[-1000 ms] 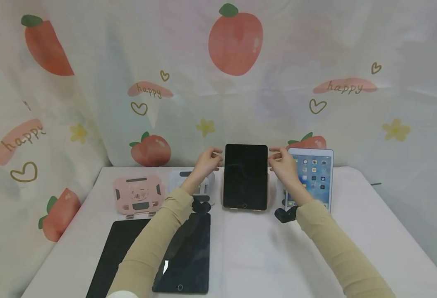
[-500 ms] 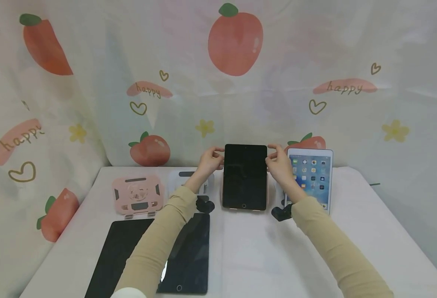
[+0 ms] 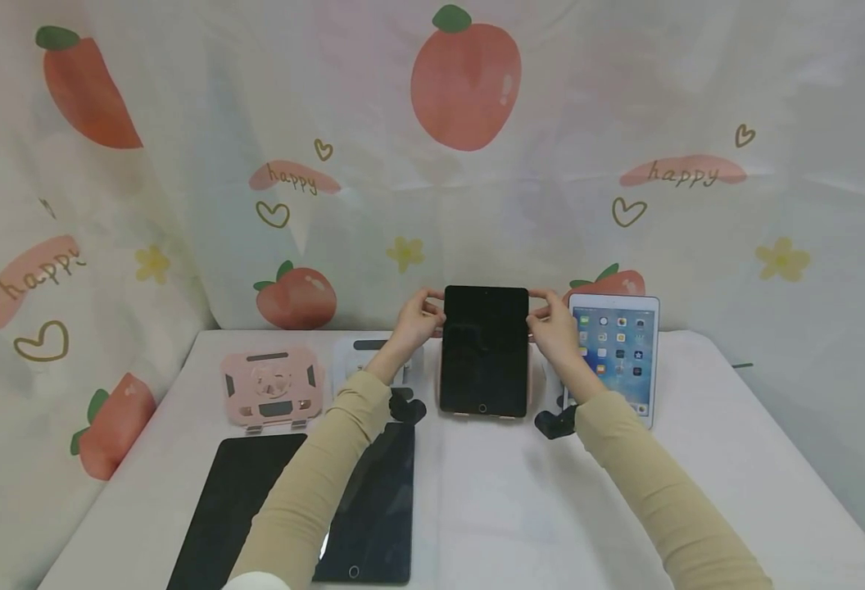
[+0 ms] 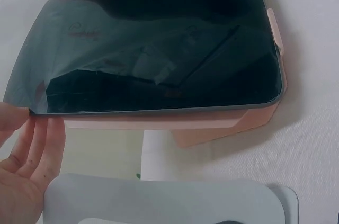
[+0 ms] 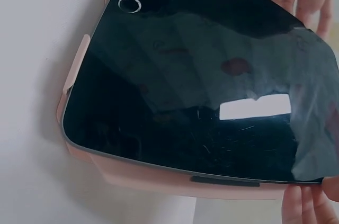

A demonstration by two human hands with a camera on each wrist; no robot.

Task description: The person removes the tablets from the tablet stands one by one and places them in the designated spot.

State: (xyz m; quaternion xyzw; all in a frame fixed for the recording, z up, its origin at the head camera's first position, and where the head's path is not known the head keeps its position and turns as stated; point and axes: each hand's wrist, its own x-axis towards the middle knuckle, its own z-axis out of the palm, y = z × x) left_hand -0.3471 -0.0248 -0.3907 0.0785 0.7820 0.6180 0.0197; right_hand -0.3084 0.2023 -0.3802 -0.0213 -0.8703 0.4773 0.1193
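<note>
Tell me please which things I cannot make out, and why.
- Head view: pink stand behind the standing tablet, mostly hidden by it.
- Head view: left flat tablet, partly behind the left sleeve, cut off by the lower edge.
- Head view: any app names on the lit tablet, too small.
- Left wrist view: grey stand, cut off by the lower edge.

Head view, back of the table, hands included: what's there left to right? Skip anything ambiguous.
pink stand → left hand → dark-screened tablet → right hand → tablet with lit app icons
</note>
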